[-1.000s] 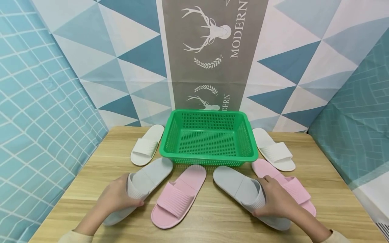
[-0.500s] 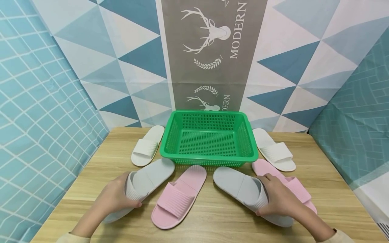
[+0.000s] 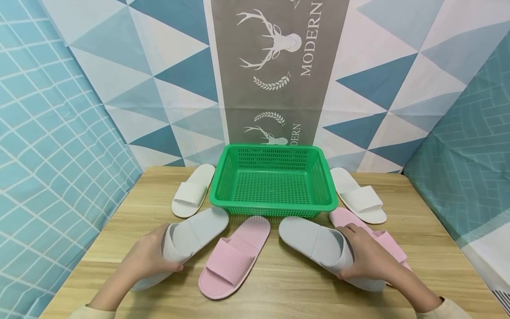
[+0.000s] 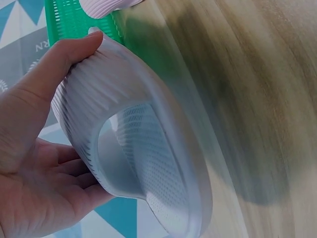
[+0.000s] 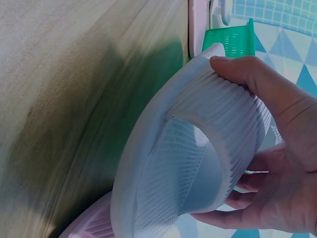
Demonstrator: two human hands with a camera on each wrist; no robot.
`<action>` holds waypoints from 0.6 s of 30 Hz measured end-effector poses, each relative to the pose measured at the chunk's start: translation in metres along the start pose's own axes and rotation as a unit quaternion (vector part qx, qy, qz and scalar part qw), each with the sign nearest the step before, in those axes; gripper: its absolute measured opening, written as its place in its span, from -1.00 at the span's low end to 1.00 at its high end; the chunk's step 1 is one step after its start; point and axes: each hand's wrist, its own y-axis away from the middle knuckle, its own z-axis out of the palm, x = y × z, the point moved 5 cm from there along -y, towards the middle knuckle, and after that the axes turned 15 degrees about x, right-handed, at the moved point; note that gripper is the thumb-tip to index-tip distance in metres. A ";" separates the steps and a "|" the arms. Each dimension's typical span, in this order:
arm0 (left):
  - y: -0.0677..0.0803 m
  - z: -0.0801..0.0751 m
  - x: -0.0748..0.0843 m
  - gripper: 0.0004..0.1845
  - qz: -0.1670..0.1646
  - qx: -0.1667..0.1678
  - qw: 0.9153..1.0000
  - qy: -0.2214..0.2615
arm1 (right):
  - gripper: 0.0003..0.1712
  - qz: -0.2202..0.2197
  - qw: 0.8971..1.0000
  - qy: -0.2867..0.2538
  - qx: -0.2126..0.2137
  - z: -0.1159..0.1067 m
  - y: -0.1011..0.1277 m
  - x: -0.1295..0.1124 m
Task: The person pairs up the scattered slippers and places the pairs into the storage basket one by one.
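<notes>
Wooden table with basket and slippers

A green basket stands at the back middle, a white slipper on each side. In front lie two grey slippers and two pink ones.

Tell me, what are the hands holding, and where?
Each hand grips a grey slipper by its ribbed strap: left hand on the left slipper, right hand on the right slipper.
</notes>
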 end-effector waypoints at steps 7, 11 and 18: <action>0.001 -0.004 0.002 0.12 0.017 0.005 1.000 -0.002 | 0.05 -0.015 1.000 -0.001 0.015 -0.004 -0.002 -0.001; 0.001 -0.007 0.004 0.12 0.025 0.011 1.000 -0.002 | 0.04 -0.024 0.999 -0.001 0.024 -0.006 -0.003 -0.003; 0.004 -0.012 0.005 0.16 0.028 0.009 1.000 -0.001 | 0.02 -0.040 0.999 -0.004 0.030 -0.009 -0.003 -0.007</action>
